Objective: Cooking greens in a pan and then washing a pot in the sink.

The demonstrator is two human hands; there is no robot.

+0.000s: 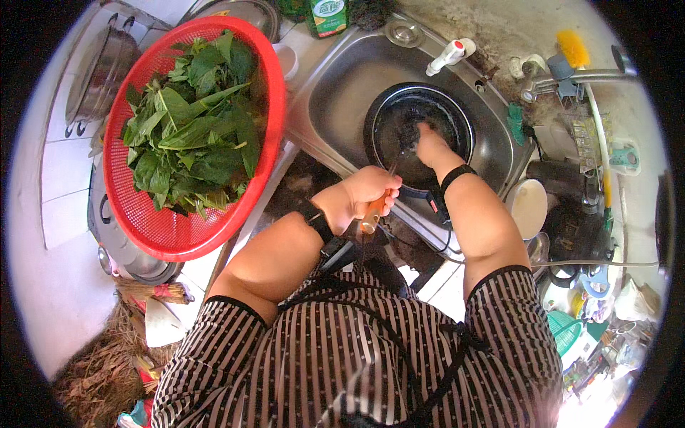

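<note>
A round dark pan (pixel 382 128) lies in the stainless steel sink (pixel 342 80), its inside wet. My left hand (pixel 374 190) is closed around an orange-brown handle (pixel 373 215) at the sink's front edge; a thin metal part of the held utensil runs from my fist toward the pan. Inside the pan, my right hand (pixel 431 144) reaches down with its fingers at a dark, blurred patch; whether it holds something there is unclear. A red plastic colander (pixel 278 107) full of green leafy vegetables (pixel 192 128) stands left of the sink.
A white tap (pixel 447 56) with a red mark juts over the sink's back edge, near a metal drain strainer (pixel 404 33). A green bottle (pixel 327 18) stands behind. Right of the sink are a pale bowl (pixel 527 208) and a metal faucet (pixel 556 80); a steel pot (pixel 101 75) is at left.
</note>
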